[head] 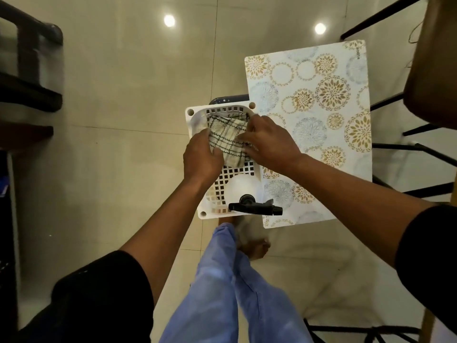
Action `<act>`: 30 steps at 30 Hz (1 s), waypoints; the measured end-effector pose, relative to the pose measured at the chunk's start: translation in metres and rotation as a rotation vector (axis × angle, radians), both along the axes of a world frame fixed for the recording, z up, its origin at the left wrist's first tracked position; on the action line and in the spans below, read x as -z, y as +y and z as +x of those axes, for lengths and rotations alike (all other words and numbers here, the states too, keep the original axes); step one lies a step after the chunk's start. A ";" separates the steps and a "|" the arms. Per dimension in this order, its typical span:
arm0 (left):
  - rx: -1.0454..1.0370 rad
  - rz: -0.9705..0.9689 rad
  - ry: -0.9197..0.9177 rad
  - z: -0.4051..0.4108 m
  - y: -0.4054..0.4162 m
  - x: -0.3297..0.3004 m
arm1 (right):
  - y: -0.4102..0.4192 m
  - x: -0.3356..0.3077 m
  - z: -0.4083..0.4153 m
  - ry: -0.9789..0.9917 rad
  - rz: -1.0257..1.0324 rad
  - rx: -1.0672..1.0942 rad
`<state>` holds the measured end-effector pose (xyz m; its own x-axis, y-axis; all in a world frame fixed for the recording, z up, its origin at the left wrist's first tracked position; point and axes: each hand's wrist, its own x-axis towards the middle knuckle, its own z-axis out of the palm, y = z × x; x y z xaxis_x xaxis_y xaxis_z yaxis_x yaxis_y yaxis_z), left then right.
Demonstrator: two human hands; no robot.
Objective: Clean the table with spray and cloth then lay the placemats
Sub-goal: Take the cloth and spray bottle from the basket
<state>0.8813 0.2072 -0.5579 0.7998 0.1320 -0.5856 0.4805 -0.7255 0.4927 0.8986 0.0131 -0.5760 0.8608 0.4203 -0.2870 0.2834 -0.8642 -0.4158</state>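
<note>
A white lattice basket (195, 120) stands below me on a dark stool. Inside it lies a checked cream cloth (226, 137). My left hand (201, 157) grips the cloth's near left edge, and my right hand (268, 142) pinches its right side. A spray bottle with a white body and a black trigger head (254, 207) stands in the basket's near end. A floral placemat (321, 120) with gold and grey circles lies flat beside the basket, to its right.
Glossy beige floor tiles (123, 95) surround the stool. Dark chair frames (32, 95) stand at the left, black metal chair legs (420, 154) at the right. A wooden edge (432, 70) fills the upper right. My legs in blue trousers (222, 280) are below.
</note>
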 end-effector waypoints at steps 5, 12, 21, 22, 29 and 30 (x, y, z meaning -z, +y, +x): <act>-0.131 0.015 -0.027 0.010 -0.008 0.007 | -0.002 0.007 0.000 -0.039 0.039 0.002; -0.259 -0.007 -0.030 0.026 -0.010 0.006 | -0.004 0.012 0.000 -0.034 0.067 0.036; -0.321 -0.224 -0.029 0.015 -0.006 -0.013 | -0.011 -0.013 0.002 0.059 0.201 0.329; -0.331 -0.280 -0.037 0.015 -0.004 -0.020 | -0.013 -0.021 0.003 0.083 0.251 0.414; -0.499 -0.766 -0.009 0.037 0.005 -0.096 | -0.025 -0.107 0.020 0.416 0.616 0.786; -0.510 -0.843 0.008 0.038 0.003 -0.108 | -0.027 -0.120 0.021 0.512 0.713 0.778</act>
<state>0.9196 0.2098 -0.4499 0.7587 -0.0028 -0.6514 0.6436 0.1576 0.7490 0.9195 -0.0136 -0.4555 0.8092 0.0377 -0.5863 -0.5593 -0.2560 -0.7884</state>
